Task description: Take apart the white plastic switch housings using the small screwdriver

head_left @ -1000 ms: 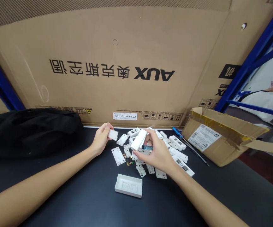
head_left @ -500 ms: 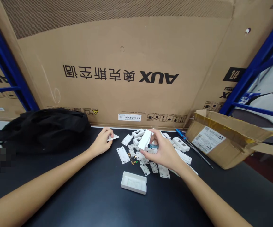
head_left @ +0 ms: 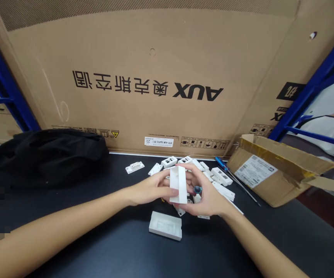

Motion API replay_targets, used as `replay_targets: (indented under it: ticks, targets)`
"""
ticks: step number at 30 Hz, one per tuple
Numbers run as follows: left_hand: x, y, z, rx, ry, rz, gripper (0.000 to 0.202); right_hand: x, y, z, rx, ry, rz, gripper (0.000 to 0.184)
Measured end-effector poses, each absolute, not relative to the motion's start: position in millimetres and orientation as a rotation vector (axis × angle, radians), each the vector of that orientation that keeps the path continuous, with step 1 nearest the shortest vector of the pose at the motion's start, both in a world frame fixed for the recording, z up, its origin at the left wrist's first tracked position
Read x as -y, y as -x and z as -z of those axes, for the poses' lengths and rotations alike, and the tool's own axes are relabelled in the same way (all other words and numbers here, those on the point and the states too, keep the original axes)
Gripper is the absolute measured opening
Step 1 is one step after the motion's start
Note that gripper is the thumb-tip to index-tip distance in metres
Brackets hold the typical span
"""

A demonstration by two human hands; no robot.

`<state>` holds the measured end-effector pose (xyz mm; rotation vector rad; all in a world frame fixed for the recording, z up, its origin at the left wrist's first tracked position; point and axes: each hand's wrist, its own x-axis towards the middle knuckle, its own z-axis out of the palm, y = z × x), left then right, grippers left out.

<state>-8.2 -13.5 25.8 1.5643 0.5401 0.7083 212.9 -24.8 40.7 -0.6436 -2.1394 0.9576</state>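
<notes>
Both hands meet over a black table [head_left: 97,247] on a white plastic housing [head_left: 178,184], held upright between them. My left hand [head_left: 151,190] grips its left side with curled fingers. My right hand [head_left: 203,195] wraps its right side and also pinches a small blue-handled tool [head_left: 197,189] between the fingers. Below the hands lies a white tray-like cover [head_left: 165,225]. Behind them is a scatter of several white plastic parts [head_left: 217,175]. One flat white piece [head_left: 134,167] lies apart to the left.
A large brown AUX carton [head_left: 155,77] stands along the back. A black bag [head_left: 42,156] lies at left. An open cardboard box [head_left: 273,173] sits at right, with a blue screwdriver [head_left: 227,172] beside it. Blue rack posts [head_left: 308,88] flank the scene; another person is partly visible far right.
My left hand let go of the flat white piece at left and came over to the housing. My right hand turned the housing upright and drew it nearer.
</notes>
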Motion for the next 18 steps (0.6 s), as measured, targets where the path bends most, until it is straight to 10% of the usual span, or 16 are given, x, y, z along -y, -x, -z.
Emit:
replay_targets:
  ticks: [12, 18]
  targets:
    - [16, -12, -18, -0.728, -1.378, -0.906, 0.035, 22, -217, -34, 2.259, 0.721, -0.636, 0.081]
    - [9, -7, -5, -0.989, -1.863, -1.162, 0.017, 17, -210, -34, 2.144, 0.937, -0.418, 0.029]
